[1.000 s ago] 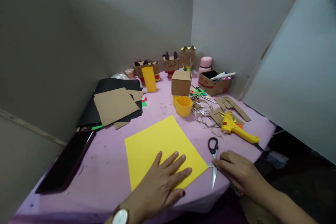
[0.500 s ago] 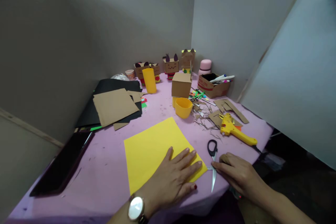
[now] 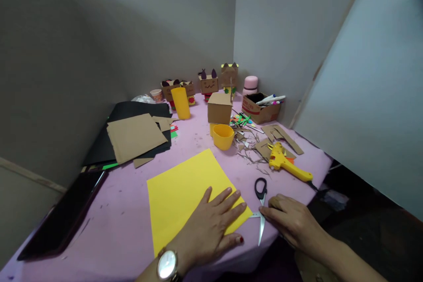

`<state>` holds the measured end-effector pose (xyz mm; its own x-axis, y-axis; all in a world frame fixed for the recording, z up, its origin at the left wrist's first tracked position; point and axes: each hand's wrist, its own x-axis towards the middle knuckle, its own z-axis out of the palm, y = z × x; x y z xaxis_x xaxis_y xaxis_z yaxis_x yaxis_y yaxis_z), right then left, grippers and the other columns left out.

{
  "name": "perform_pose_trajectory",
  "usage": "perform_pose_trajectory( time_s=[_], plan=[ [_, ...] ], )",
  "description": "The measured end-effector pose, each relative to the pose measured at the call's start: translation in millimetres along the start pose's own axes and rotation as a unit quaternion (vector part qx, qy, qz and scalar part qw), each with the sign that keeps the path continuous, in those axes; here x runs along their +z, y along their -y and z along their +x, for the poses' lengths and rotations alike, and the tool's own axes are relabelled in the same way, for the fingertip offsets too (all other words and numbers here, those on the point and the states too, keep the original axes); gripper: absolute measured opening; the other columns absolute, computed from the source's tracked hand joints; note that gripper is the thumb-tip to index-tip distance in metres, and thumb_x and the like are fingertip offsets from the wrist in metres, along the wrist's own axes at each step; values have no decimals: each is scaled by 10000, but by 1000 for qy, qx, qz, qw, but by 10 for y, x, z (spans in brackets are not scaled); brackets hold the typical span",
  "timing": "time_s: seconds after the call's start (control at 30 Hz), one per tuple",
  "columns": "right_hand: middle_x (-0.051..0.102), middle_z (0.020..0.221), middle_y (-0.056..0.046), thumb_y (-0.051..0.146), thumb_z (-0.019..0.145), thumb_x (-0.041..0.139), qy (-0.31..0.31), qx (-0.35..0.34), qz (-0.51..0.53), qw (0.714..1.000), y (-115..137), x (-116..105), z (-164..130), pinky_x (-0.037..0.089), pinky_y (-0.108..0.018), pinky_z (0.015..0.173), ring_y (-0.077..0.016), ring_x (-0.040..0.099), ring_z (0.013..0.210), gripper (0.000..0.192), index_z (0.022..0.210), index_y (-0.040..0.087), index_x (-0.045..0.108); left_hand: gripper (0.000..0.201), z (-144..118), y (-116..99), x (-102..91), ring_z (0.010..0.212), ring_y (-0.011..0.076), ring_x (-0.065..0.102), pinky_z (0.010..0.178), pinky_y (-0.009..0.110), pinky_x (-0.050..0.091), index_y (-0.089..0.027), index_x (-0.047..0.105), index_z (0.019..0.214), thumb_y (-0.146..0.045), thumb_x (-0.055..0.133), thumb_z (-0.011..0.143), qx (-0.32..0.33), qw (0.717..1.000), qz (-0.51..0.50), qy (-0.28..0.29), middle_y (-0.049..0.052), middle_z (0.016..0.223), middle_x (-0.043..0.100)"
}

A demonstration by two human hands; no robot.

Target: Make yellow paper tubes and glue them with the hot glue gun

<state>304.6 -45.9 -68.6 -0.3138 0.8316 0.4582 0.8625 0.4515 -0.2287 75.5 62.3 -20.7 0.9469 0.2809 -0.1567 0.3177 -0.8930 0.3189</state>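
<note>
A sheet of yellow paper (image 3: 178, 198) lies flat near the table's front edge. My left hand (image 3: 213, 220) rests on its right side, palm down with the fingers spread. Just right of the sheet's near corner lie black-handled scissors (image 3: 261, 189), blades toward me. The fingertips of my right hand (image 3: 291, 220) touch the scissors around the pivot; its fingers are curled closed, and what they grip is hidden. A narrow pale strip with markings, like a ruler (image 3: 254, 215), shows between the paper's corner and the scissors.
A yellow glue gun (image 3: 287, 163) lies on cardboard scraps at right. Beyond the sheet stand a cardboard box (image 3: 220, 109) and a yellow paper ring (image 3: 223, 137). A yellow tube (image 3: 181, 103) stands farther back. Brown cardboard (image 3: 135, 136) lies over black sheets at left, near a dark tablet (image 3: 62, 216).
The whole view has shifted slightly, so everything appears farther left. Both hands keep almost the same places on the paper and by the scissors.
</note>
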Motion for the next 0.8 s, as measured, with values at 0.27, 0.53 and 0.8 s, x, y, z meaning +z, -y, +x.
perform_pose_trajectory(
  time_s=[0.27,0.53,0.8],
  plan=[
    [607,770,-57,118,914,361,9,-20,-6,1000,-10,27,-38,403,-274,587,-164,526,667,270,1013,178,605,477,-13,12,39,1383,251,188,1045,657,177,-365,227,1403,-483,183,944,1,1000,-5,-15,-2,1512,216],
    [612,735,-60,101,915,348,-17,-29,-22,999,100,42,-10,400,-279,567,-169,525,642,275,988,162,606,457,-18,12,80,1380,190,205,1091,587,162,-341,215,1410,-282,241,958,-20,999,-19,-45,-48,1501,244],
    [619,734,-60,94,909,346,-30,-31,-24,999,190,62,15,415,-267,576,-162,545,649,288,978,167,616,460,-27,-13,62,1373,183,225,1093,561,186,-316,271,1392,-231,297,941,-23,997,-27,-62,-45,1488,285]
  ],
)
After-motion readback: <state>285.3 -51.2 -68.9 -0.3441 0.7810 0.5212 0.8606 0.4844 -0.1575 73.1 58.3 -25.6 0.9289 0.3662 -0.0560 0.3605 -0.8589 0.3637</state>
